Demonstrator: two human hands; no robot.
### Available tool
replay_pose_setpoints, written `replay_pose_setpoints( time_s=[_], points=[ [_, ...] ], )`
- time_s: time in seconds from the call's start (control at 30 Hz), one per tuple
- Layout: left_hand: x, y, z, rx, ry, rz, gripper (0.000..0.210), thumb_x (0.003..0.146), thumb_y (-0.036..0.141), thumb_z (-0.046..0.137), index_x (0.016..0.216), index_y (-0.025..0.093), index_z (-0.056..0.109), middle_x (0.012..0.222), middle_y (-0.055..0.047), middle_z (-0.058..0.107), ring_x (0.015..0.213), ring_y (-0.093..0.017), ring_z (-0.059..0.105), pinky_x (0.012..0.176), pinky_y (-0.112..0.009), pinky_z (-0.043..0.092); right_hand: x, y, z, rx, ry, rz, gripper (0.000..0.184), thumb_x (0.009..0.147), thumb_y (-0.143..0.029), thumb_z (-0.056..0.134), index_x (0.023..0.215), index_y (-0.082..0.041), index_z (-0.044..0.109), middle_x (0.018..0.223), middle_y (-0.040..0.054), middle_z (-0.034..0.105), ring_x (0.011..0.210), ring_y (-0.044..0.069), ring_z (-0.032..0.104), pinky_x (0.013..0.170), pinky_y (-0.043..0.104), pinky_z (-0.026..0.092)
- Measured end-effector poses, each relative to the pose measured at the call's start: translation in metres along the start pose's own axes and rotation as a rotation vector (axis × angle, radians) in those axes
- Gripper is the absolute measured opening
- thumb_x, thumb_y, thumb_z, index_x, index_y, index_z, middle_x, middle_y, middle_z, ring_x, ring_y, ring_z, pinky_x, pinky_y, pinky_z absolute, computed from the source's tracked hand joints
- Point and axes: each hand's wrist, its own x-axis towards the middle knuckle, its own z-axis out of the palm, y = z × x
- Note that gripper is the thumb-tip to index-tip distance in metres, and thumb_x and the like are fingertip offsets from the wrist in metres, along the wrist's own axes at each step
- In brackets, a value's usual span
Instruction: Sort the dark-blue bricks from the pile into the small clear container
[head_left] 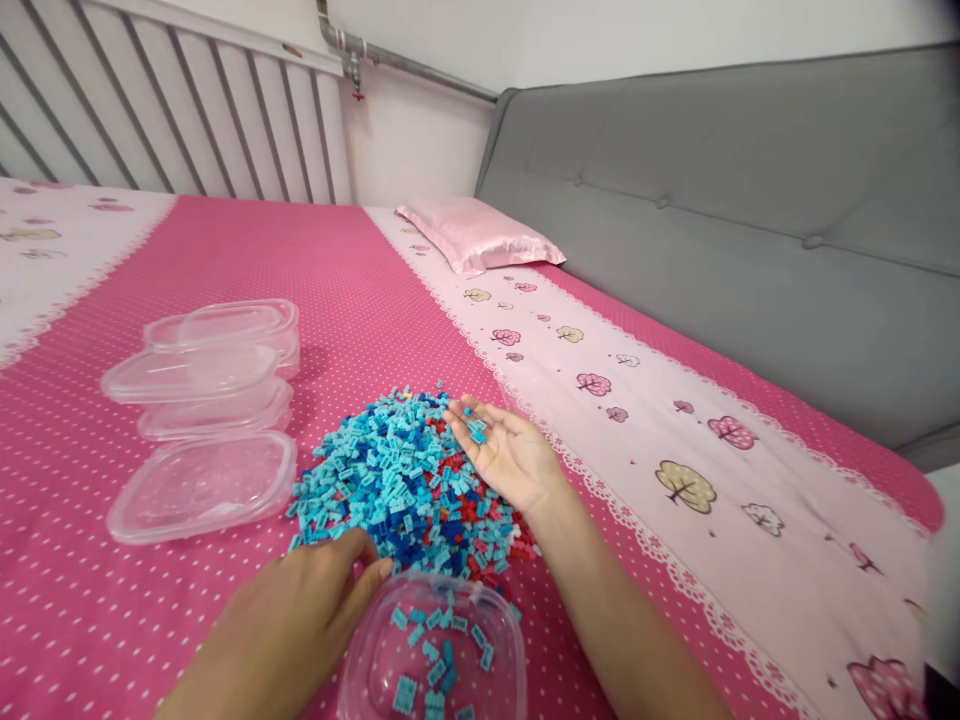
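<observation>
Small toy building bricks (397,455), mostly light blue with dark blue and red ones among them, lie in a heap on the bed. My right hand (510,455) is palm up at the heap's right side, fingers loosely stretched, and a few light blue bricks (477,431) rest on it. At the near left edge of the heap, my left hand (322,590) is curled with its back to me; its fingertips are mostly hidden. Its thumb is beside the rim of a clear plastic container (517,660), which holds several light blue bricks.
To the left stand clear plastic containers (217,415) with a lid-like piece on top, and another clear container (202,490) nearer. A pink pillow (480,235) lies at the back by the grey headboard (712,200). Pink dotted bedding (285,250) spreads underneath. A white radiator (172,100) stands behind.
</observation>
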Motion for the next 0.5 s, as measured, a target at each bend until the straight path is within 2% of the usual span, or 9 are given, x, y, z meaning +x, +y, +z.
replay_pose_setpoints(
  time_s=[0.23,0.33,0.5],
  points=[
    [0.0,0.001,0.0,-0.016,0.041,0.005,0.041,0.087,0.047,0.026,0.081,0.021,0.058,0.076,-0.005,0.064,0.073,-0.021,0.06,0.071,-0.032,0.041,-0.01,-0.009,0.006,-0.07,-0.076,0.046,0.023,0.088,-0.022,0.038,0.09,-0.013,0.059,0.099,0.0088,0.063,0.101,0.015,0.059,0.098,0.028,0.043],
    [-0.001,0.001,0.0,-0.037,0.07,0.009,0.04,0.086,0.047,0.029,0.079,0.021,0.059,0.074,-0.005,0.064,0.071,-0.02,0.06,0.069,-0.031,0.042,-0.021,-0.015,0.011,-0.176,-0.221,0.109,0.023,0.089,-0.023,0.04,0.093,-0.013,0.06,0.095,0.0065,0.062,0.092,0.012,0.061,0.094,0.026,0.045],
    [-0.001,0.002,-0.001,-0.034,0.081,0.008,0.039,0.085,0.046,0.031,0.079,0.021,0.059,0.074,-0.006,0.064,0.071,-0.02,0.06,0.068,-0.03,0.042,-0.05,-0.022,0.027,-0.481,-0.53,0.177,0.025,0.09,-0.031,0.041,0.098,-0.016,0.06,0.094,0.0055,0.062,0.084,0.012,0.061,0.083,0.029,0.05]
  ],
)
